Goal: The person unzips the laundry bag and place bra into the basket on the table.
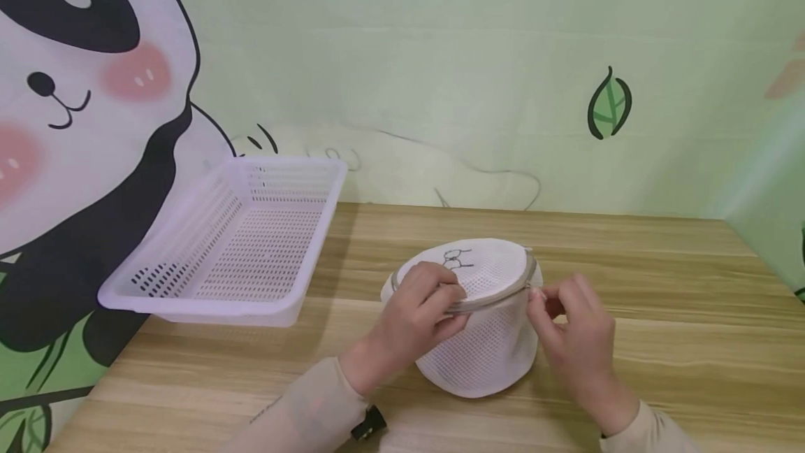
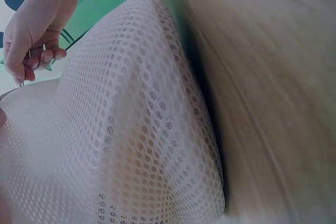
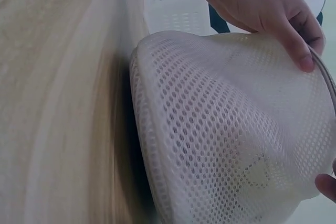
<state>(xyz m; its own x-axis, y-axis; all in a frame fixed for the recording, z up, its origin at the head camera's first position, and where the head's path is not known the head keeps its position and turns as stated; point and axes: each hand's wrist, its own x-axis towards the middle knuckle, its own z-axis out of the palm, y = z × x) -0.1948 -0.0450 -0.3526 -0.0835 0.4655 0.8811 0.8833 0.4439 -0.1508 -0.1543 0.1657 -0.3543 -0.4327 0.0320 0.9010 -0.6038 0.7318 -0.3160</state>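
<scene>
Centre of the frame on the table (image 1: 629, 264), left hand (image 1: 418, 313) clamps the mesh laundry bag (image 1: 484, 348) steady by its rim while right hand (image 1: 575, 331) pinches the zipper pull (image 1: 536, 290).

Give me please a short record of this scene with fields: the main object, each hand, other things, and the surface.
main object: white mesh laundry bag, round, with a zipper around its top edge, standing on the table
left hand: left hand grips the top rim of the bag at the zipper
right hand: right hand pinches something small at the zipper on the bag's right side, probably the pull
other things: white plastic basket, left of the bag, apart from it
surface: wooden table
backdrop: panda cloth
</scene>
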